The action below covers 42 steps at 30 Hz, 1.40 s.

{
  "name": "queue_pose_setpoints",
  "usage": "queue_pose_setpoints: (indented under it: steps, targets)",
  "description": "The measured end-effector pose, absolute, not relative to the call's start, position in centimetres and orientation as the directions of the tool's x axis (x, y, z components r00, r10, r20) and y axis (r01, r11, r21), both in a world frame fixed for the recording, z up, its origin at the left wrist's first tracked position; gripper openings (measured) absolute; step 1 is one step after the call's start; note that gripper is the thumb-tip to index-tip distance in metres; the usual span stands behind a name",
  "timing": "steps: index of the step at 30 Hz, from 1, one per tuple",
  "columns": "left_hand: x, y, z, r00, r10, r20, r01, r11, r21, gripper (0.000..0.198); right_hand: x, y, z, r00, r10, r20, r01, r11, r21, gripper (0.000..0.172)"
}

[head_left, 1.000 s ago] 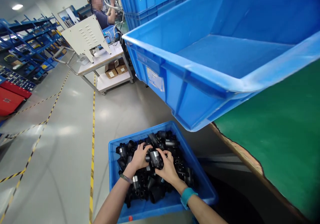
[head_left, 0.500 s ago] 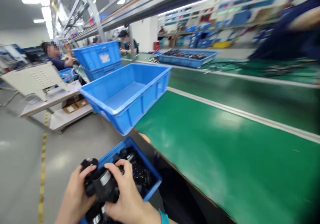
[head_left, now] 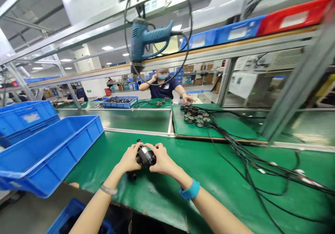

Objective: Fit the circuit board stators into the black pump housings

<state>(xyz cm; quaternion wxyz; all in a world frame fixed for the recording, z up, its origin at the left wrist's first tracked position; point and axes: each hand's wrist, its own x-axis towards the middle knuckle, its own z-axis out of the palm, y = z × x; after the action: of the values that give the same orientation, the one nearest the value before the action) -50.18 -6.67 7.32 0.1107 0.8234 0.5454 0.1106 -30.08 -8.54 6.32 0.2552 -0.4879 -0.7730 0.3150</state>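
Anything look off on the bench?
The bin juts past the left edge of the bench, partly unsupported. Black cables sprawl loose across its right side. The left hand and right hand hold a black part; nothing spilled.

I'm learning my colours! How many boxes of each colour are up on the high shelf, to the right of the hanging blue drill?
Blue boxes: 2
Red box: 1
Total: 3
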Motion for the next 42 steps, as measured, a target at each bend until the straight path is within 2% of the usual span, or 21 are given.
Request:
queue_pose_setpoints:
  steps: [4,9,12,14,15,17,19,20,23,27,29,31,33,35,38,42]
  targets:
    - [-46.1,-3.5,7.2,0.467,0.877,-0.115,0.862,-0.422,0.281,0.089,-26.8,-7.4,4.9,-0.381,0.924,-0.040,0.734,0.276,-0.621,0.059]
    - [-43.8,-4.7,8.8,0.361,0.916,-0.173,0.927,-0.333,0.170,0.107,-22.2,-7.5,3.4,-0.440,0.897,-0.033,0.754,0.350,-0.556,0.066]
    - [-42.0,-7.3,8.0,0.316,0.943,-0.108,0.945,-0.303,0.120,0.093,-16.9,-5.7,3.2,-0.485,0.874,0.038,0.731,0.429,-0.530,0.062]
    - [-40.3,-9.0,6.3,0.385,0.919,-0.084,0.919,-0.373,0.131,0.081,-12.8,-2.9,3.2,-0.435,0.894,0.107,0.766,0.431,-0.477,0.052]
    - [-39.3,-9.5,5.4,0.451,0.886,-0.103,0.888,-0.434,0.151,0.080,-10.8,-1.1,3.2,-0.372,0.919,0.135,0.807,0.392,-0.441,0.043]
    - [-37.2,-9.9,3.6,0.528,0.829,-0.185,0.848,-0.500,0.176,0.094,-7.3,2.8,3.1,-0.181,0.966,0.185,0.901,0.238,-0.363,0.032]
    - [-35.2,-9.4,2.8,0.557,0.787,-0.267,0.831,-0.524,0.189,0.107,-4.9,6.5,2.6,-0.011,0.972,0.234,0.954,0.080,-0.288,0.033]
    - [-34.4,-8.9,2.9,0.562,0.776,-0.286,0.827,-0.528,0.190,0.106,-4.1,8.0,2.2,0.048,0.966,0.255,0.967,0.019,-0.253,0.035]
    - [-32.8,-7.0,4.5,0.564,0.788,-0.247,0.826,-0.533,0.183,0.091,-3.0,10.8,0.5,0.128,0.946,0.297,0.982,-0.079,-0.173,0.036]
    - [-31.6,-4.1,7.4,0.591,0.777,-0.214,0.806,-0.566,0.171,0.070,-2.7,11.4,-1.4,0.107,0.942,0.317,0.989,-0.068,-0.131,0.029]
    - [-30.9,-2.0,7.9,0.621,0.754,-0.214,0.784,-0.598,0.166,0.065,-2.7,11.3,-1.8,0.089,0.945,0.316,0.989,-0.045,-0.144,0.028]
    - [-30.1,0.5,7.6,0.650,0.732,-0.204,0.760,-0.628,0.168,0.069,-2.8,11.3,-2.1,0.086,0.946,0.311,0.983,-0.030,-0.180,0.030]
    - [-29.4,3.0,6.9,0.688,0.695,-0.209,0.726,-0.664,0.179,0.079,-3.1,11.5,-2.1,0.092,0.948,0.304,0.970,-0.017,-0.242,0.030]
    - [-28.8,5.0,6.1,0.721,0.655,-0.228,0.692,-0.699,0.181,0.079,-3.5,11.4,-1.9,0.077,0.953,0.294,0.945,0.025,-0.327,0.029]
    - [-28.3,6.5,4.9,0.721,0.650,-0.240,0.689,-0.711,0.143,0.062,-3.1,9.5,-0.6,-0.013,0.961,0.275,0.857,0.152,-0.492,0.035]
    - [-28.2,6.7,3.7,0.672,0.701,-0.239,0.733,-0.676,0.077,0.035,1.5,1.6,2.3,-0.100,0.948,0.301,0.666,0.289,-0.688,0.059]
